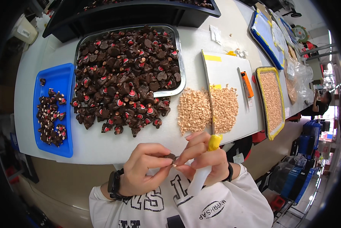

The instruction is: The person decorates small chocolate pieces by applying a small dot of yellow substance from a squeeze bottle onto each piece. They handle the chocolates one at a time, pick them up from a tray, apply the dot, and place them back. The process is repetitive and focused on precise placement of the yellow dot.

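One dark piece sits in your pinched left fingers; right fingers' hold unclear; left tray part-filled, heap seemingly remaining.

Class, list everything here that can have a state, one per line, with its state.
Left hand: pinching a dark piece.
Right hand: closed on a white-and-yellow item.
White-and-yellow item: held slanted.
Metal tray: heaped with dark chunks, spilling past its near edge.
Blue tray: partly filled.
Yellow-rimmed tray: covered with tan bits.
Tan pile: loose, spread across table and white board.
Orange item: lying on the board.
Black bin: fill level unclear.
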Available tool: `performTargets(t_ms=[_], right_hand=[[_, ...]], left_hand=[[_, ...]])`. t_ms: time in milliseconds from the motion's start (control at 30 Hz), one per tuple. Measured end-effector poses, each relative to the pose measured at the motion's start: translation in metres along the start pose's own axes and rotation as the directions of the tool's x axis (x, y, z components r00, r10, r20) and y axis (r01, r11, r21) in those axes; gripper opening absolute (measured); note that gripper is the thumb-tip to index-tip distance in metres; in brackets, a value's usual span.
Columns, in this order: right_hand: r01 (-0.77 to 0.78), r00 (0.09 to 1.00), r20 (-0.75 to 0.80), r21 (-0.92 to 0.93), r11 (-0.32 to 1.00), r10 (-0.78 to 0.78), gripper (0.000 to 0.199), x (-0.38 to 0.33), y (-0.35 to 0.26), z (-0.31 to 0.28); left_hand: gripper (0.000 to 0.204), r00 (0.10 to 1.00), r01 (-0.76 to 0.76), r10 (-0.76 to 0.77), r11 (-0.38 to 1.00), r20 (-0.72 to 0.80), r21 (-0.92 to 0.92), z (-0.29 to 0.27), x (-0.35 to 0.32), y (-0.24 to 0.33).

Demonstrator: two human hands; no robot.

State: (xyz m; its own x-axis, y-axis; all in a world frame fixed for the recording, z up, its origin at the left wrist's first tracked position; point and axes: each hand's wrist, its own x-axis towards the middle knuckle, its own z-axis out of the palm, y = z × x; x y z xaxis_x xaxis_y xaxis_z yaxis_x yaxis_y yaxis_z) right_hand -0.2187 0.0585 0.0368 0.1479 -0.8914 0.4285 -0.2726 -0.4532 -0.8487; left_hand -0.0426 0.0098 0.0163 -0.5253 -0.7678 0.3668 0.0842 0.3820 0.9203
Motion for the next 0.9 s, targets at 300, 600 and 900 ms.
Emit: performTargets(t_ms=[300,600,900], right_hand=[[-0.12,0.981,-0.127,0.184,0.976,0.145,0.024,-0.013,-0.002,0.008],[-0.054,0.988,-0.155,-0.42,0.906,-0.013,0.024,-0.031,-0.003,-0.045],[-0.454,0.886,-0.433,-0.738,0.5,0.165,0.026,-0.072,0.034,-0.101]], left_hand=[[0.038,0.963,-0.238,0.222,0.966,0.154,0.1,-0.005,-0.007,-0.002],[0.037,0.984,-0.129,0.131,0.991,0.119,-0.02,-0.01,-0.006,-0.001],[0.034,0.983,-0.126,0.129,0.992,0.127,-0.03,-0.007,-0.006,-0.001]])
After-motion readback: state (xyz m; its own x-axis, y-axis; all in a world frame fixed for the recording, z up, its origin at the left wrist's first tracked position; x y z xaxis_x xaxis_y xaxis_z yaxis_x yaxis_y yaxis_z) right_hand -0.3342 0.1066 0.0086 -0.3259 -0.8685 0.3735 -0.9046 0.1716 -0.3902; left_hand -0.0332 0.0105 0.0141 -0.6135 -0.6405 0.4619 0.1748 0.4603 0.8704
